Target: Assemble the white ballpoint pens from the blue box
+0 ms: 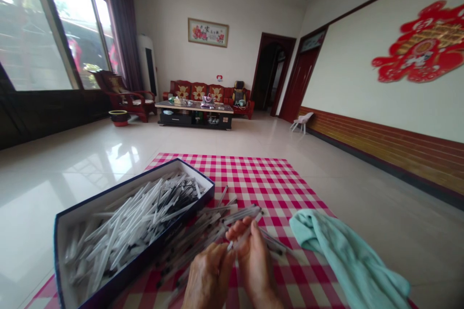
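My left hand (pixel 208 270) is closed, its finger and thumb pinched at the near end of a slim translucent pen barrel (pixel 242 241). The barrel lies along the palm of my right hand (pixel 256 265), whose fingers and thumb curl around it. Blur hides the fine detail where both hands meet. Beyond and left of my hands, a loose pile of pens (pixel 203 229) with dark ends spreads over the checked tablecloth (pixel 250 176). To the left stands a dark blue open box (pixel 136 263) with a white inside, heaped with translucent pen parts (pixel 145 217) and some black ones.
A crumpled mint-green cloth (pixel 348 256) lies at the table's right side. Across the tiled floor are a low table (pixel 195 106), a wooden sofa (pixel 184 88), a wooden armchair (pixel 134 101), a red bin (pixel 119 118) and a small white chair (pixel 302 119).
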`<state>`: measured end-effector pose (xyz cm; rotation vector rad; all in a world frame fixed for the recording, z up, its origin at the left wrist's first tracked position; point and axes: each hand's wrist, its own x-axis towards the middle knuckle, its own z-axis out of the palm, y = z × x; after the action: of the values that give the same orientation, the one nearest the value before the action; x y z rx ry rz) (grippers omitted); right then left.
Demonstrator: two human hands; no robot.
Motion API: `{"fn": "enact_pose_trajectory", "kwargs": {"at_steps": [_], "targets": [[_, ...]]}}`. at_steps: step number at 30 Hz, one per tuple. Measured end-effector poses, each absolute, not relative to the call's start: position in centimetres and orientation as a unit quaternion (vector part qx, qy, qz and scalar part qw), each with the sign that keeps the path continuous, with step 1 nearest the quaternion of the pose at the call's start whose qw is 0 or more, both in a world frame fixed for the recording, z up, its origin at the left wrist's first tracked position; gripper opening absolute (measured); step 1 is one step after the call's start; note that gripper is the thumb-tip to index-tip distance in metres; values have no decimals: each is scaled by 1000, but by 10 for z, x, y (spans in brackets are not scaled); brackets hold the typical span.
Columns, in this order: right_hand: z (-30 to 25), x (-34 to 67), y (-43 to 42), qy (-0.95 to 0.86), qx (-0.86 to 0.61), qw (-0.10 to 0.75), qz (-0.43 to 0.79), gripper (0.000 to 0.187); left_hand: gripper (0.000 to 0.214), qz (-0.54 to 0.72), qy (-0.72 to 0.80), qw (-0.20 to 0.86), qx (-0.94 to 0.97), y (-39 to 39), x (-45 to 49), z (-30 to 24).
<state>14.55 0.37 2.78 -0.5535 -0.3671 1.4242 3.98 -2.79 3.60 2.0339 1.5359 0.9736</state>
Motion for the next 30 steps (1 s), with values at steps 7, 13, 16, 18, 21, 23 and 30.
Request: {"fn": "enact_pose_trajectory", "kwargs": {"at_steps": [7, 13, 16, 18, 21, 23, 30], "targets": [[22, 143, -2, -222, -276, 675, 647, 27, 44, 359, 507, 438, 649, -20, 37, 35], [22, 147, 0, -192, -252, 658, 683, 30, 49, 321, 426, 668, 518, -15, 36, 39], [24, 148, -1, -194, -231, 651, 696, 36, 49, 348, 484, 555, 580, -12, 27, 52], [23, 147, -2, -204, -239, 644, 697, 37, 45, 361, 545, 410, 636, -8, 13, 68], [20, 145, -5, -231, -255, 635, 692, 36, 36, 331, 625, 187, 681, -1, -19, 95], [17, 144, -7, -247, -262, 632, 686, 35, 30, 303, 686, 100, 654, 4, -43, 108], [13, 144, -7, -259, -272, 633, 677, 32, 38, 190, 790, -15, 583, 15, -106, 113]]}}
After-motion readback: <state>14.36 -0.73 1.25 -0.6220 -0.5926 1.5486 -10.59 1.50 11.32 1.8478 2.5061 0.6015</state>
